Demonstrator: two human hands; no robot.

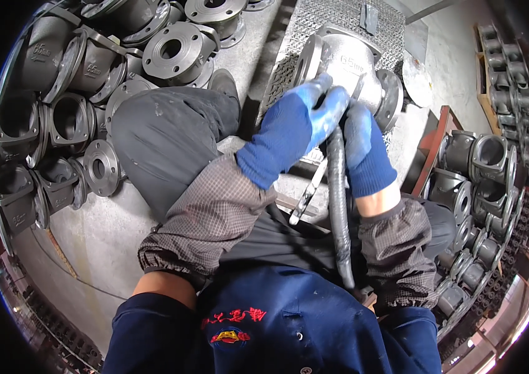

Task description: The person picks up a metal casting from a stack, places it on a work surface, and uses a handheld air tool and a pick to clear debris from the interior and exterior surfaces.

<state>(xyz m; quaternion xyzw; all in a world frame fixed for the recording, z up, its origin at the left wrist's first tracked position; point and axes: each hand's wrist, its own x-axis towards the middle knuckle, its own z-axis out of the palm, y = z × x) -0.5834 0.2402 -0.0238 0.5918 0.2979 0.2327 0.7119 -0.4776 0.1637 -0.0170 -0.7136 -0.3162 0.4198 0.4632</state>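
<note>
A grey cast-metal valve body (345,56) with round flanges lies ahead of me on a textured metal plate (305,25). My left hand (305,115), in a blue glove, is closed against the near side of the casting. Close beside it, my right hand (364,140), gloved alike, is closed too. Together they grip the upper end of a thick black wrapped hose (339,212), which runs down toward my lap. A thin tip points from the fingers at the casting; the gloves hide the rest of this hose-fed hand tool. Left of the hose rests a narrow pale strip (308,194) with dark smudges.
Several flanged castings (171,51) are stacked on the left, beside my bent knee (158,128). More castings (489,153) stand at right behind a reddish metal bar (433,146). A small dark block (368,19) lies on the plate's far part. Concrete floor (96,234) shows at left.
</note>
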